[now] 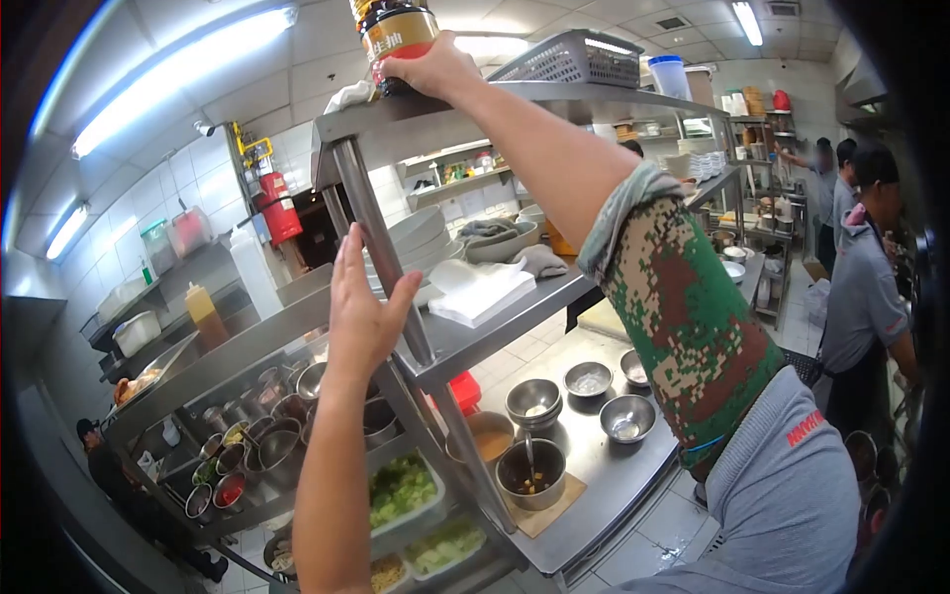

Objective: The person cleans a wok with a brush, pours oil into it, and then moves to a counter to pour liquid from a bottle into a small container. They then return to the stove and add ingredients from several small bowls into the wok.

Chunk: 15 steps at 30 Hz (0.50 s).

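Note:
High on the top steel shelf [475, 111], my right hand [435, 71] is wrapped round the lower part of a soy sauce bottle [396, 35] with a gold and red label; its top is cut off by the view's edge. My left hand [364, 307] is raised, fingers stretched out and holding nothing. It overlaps the shelf's steel post [381, 238] in this view. Just right of it lies a stack of white paper napkins [480, 292] on the middle shelf, with stacked white bowls [411, 243] behind.
A grey plastic basket [574, 59] stands farther along the top shelf. Below are several metal bowls [628, 418] and a pot [531, 473] with a ladle. Trays of chopped greens [401, 492] sit lower left. Co-workers [871, 257] stand at right; another person [109, 465] is far left.

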Each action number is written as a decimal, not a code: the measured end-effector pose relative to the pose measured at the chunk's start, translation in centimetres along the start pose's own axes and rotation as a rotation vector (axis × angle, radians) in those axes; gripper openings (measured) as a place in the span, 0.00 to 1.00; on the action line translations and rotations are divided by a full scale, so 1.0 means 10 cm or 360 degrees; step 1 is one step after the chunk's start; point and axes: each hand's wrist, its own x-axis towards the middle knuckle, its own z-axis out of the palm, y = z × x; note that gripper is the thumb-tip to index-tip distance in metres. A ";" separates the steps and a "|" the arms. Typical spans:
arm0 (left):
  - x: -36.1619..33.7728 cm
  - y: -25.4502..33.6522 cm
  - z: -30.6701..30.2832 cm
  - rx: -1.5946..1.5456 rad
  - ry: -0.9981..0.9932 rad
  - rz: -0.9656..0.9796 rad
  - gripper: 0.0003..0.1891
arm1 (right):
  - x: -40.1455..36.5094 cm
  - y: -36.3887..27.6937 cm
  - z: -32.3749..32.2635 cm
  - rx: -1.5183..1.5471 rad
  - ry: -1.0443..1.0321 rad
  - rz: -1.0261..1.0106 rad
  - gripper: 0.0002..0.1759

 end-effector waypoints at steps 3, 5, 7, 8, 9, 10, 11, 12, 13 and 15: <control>-0.05 -0.03 0.20 -0.0274 -0.0074 -0.0083 0.51 | 0.06 -0.02 0.14 -0.0243 -0.0193 0.0006 0.64; -0.08 0.03 0.30 -0.0295 -0.0026 -0.0104 0.53 | 0.09 -0.04 0.18 -0.0296 -0.0248 -0.0022 0.62; -0.09 0.04 0.44 -0.0222 0.0075 -0.0125 0.54 | 0.11 0.02 0.18 -0.0394 -0.0305 -0.0030 0.60; -0.10 0.04 0.45 -0.0242 0.0067 -0.0128 0.54 | 0.12 0.02 0.19 -0.0367 -0.0325 -0.0069 0.58; -0.11 0.03 0.46 -0.0365 0.0058 -0.0156 0.52 | 0.12 0.04 0.19 -0.0342 -0.0346 -0.0109 0.56; -0.11 0.01 0.46 -0.0486 0.0049 -0.0177 0.51 | 0.09 0.09 0.19 -0.0363 -0.0345 -0.0100 0.56; -0.12 -0.06 0.49 -0.0493 0.0069 -0.0155 0.49 | -0.05 0.06 0.12 -0.0369 -0.0200 -0.0141 0.54; -0.15 -0.11 0.57 -0.0337 0.0226 -0.0054 0.49 | -0.23 0.05 0.05 -0.0386 -0.0058 -0.0178 0.52; -0.17 -0.19 0.61 -0.0302 0.0202 -0.0055 0.49 | -0.44 0.07 -0.02 -0.0213 -0.0011 -0.0253 0.49; -0.15 -0.48 0.68 0.0055 0.0380 0.0220 0.38 | -1.02 0.20 -0.18 0.0062 0.0202 -0.0731 0.35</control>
